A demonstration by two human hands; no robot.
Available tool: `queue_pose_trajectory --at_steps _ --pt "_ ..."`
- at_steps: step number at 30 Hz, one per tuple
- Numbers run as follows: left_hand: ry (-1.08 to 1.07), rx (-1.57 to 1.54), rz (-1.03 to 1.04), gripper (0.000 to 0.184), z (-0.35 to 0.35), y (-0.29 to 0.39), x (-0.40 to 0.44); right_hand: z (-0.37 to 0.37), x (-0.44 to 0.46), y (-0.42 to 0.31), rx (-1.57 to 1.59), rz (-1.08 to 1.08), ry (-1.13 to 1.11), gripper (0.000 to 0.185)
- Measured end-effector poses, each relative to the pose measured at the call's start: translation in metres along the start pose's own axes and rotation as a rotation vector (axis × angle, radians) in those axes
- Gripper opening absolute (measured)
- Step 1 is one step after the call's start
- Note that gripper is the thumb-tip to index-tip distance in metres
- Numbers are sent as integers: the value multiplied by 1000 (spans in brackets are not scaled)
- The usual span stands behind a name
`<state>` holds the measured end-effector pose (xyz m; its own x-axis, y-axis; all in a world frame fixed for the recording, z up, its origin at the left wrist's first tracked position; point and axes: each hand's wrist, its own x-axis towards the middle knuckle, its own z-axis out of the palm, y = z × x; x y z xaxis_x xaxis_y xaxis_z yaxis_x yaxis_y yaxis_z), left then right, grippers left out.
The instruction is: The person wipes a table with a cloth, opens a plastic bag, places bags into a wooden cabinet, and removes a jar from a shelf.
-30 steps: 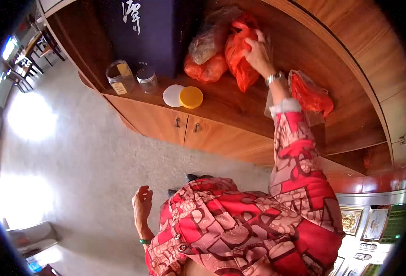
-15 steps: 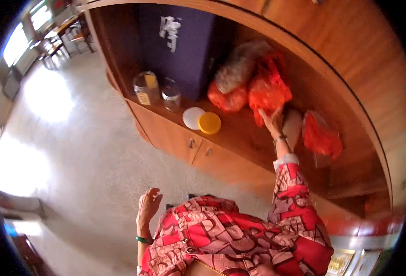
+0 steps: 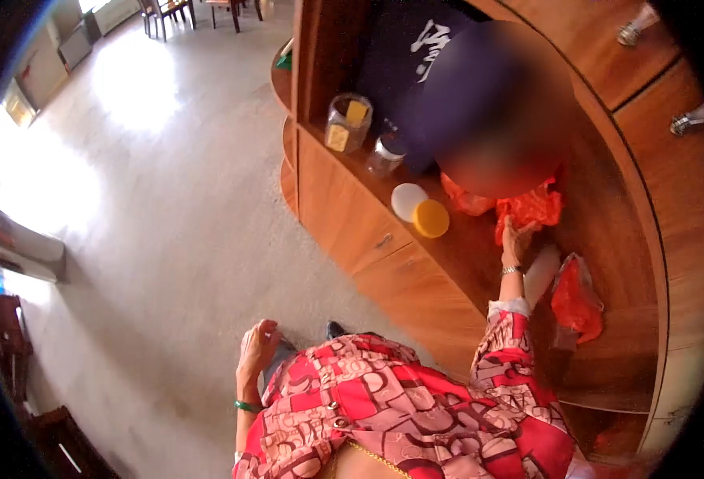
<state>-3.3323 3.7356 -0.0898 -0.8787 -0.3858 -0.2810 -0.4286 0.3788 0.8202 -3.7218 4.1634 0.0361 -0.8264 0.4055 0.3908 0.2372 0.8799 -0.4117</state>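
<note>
My right hand (image 3: 516, 239) reaches into the wooden cabinet with its fingers closed on the near edge of a red plastic bag (image 3: 539, 209). Another red plastic bag (image 3: 465, 196) lies just left of it; a blurred patch hides the upper parts of both. Below and right of this hand are a pale cylinder (image 3: 542, 271) and a third red bag (image 3: 577, 303) with a clear outer layer. My left hand (image 3: 258, 347) hangs low by my body over the floor, fingers loosely bent and holding nothing.
On the cabinet shelf (image 3: 456, 251) stand two clear jars, one labelled (image 3: 348, 124) and one smaller (image 3: 385, 156). A white lid (image 3: 409, 201) and a yellow lid (image 3: 431, 219) lie at its edge. A dark blue box (image 3: 396, 68) is behind them. Metal handles (image 3: 690, 120) jut from the doors at upper right.
My view has turned, so the cabinet appears further right and more tilted. My right hand stays at the red bag, and my left hand still hangs low.
</note>
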Motion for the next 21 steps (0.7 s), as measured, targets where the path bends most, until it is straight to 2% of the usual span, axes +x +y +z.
queue_pose_trajectory --at_steps 2,4,5,8,11,13,14,15,16,18,21 --pt "16 -26 39 24 4 2 0 -38 -27 -27 121 -175 -1 90" --pt "11 -28 13 25 5 4 -1 -48 -39 -41 263 -211 31 83" --pt "51 -84 24 23 8 9 -2 -75 -62 -82 401 -167 -12 77" --pt "99 -107 -44 25 11 5 -6 -58 -72 -100 595 -271 -73 62" --pt "188 -14 -47 24 4 -5 -18 -14 -90 -110 682 -326 -286 49" --pt "215 -18 -100 25 -1 -5 -33 17 -109 -123 691 -376 -465 42" --pt "232 -33 -148 25 1 -7 -43 27 -117 -131 619 -472 -505 39" --pt "276 -19 -107 24 8 -19 -54 27 -125 -145 516 -625 -490 38" --pt "276 -23 -116 24 14 -20 -66 29 -129 -158 457 -696 -548 36" --pt "261 -74 -204 25 11 -12 -58 42 -118 -170 439 -812 -473 35" --pt "307 -104 -276 25 24 -10 -79 65 -107 -197 454 -866 -550 36"
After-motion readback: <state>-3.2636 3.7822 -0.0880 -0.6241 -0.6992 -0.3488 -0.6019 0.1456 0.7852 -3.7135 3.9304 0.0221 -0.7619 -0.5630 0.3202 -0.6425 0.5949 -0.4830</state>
